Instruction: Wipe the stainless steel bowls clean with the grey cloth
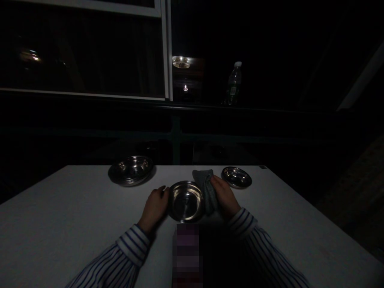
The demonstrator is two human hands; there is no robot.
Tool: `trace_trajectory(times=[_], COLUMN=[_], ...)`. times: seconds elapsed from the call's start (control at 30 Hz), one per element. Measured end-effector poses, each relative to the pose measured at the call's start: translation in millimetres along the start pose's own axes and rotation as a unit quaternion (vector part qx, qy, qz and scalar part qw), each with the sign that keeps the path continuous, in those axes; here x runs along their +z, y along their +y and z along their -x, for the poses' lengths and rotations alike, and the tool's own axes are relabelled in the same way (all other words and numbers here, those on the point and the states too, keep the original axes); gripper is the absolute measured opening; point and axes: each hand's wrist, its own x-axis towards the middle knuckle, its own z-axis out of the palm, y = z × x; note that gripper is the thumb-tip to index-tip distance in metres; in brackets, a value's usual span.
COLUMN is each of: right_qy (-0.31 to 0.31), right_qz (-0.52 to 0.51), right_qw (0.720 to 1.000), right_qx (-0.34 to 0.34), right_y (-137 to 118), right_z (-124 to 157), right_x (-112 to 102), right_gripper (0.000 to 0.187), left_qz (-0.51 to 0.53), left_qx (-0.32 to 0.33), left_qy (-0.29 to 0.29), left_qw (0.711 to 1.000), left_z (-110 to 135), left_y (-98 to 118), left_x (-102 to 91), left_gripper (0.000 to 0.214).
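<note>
A shiny metal bowl (186, 202) is tilted toward me above the white table, between my two hands. My left hand (156, 206) grips its left rim, fingers closed on the edge. In my right hand (224, 195) is a bunched grey cloth (207, 188), which hangs down along the bowl's right side. Whether the cloth presses on the rim or only lies beside it, I cannot tell in the dim light. Striped sleeves cover both wrists.
A stack of metal bowls (131, 171) stands at the table's back left. Another metal bowl (237, 177) is at the back right, close beyond my right hand. Past the white table (90, 208), a plastic bottle (234, 84) stands by the dark window frame (167, 52).
</note>
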Motion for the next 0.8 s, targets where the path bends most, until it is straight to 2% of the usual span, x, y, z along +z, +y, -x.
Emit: trace_trajectory(times=[0.03, 0.07, 0.17, 0.27, 0.33, 0.43, 0.53, 0.63, 0.8], right_qy=[-0.009, -0.020, -0.053, -0.065, -0.065, -0.082, -0.118, -0.114, -0.131], right_qz=[0.033, 0.066, 0.146, 0.233, 0.298, 0.361, 0.379, 0.372, 0.366], right_qw=[0.999, 0.997, 0.983, 0.955, 0.926, 0.889, 0.877, 0.889, 0.905], right_qx=[-0.017, -0.036, -0.100, -0.172, -0.223, -0.271, -0.270, -0.240, -0.172], right_y=[-3.1, -6.2, -14.5, -18.8, -18.0, -12.8, -7.6, -5.9, -11.0], right_z=[-2.1, -4.1, -8.2, -8.9, -8.2, -7.9, -10.1, -13.7, -14.5], right_x=[4.0, 8.5, 23.9, 37.8, 44.0, 47.1, 43.6, 37.3, 33.4], right_gripper=[0.040, 0.039, 0.034, 0.031, 0.033, 0.038, 0.045, 0.052, 0.076], left_qz=[-0.022, -0.016, 0.087, 0.230, 0.297, 0.354, 0.373, 0.386, 0.407], left_qx=[0.024, 0.041, 0.068, 0.035, -0.007, -0.054, -0.064, -0.066, -0.071], left_qy=[0.040, 0.045, -0.024, -0.159, -0.170, -0.165, -0.161, -0.170, -0.187], left_qw=[0.999, 0.998, 0.994, 0.960, 0.940, 0.919, 0.911, 0.904, 0.891], left_z=[0.3, 0.3, 0.3, 1.9, 3.0, 1.2, -4.8, -9.5, -8.0], left_y=[7.0, 15.7, 47.2, 73.8, 82.0, 80.2, 71.2, 65.9, 68.7], left_x=[-2.7, -5.5, -13.2, -16.2, -14.9, -11.7, -11.4, -13.8, -15.6], left_gripper=[0.051, 0.052, 0.045, 0.045, 0.047, 0.050, 0.044, 0.041, 0.040])
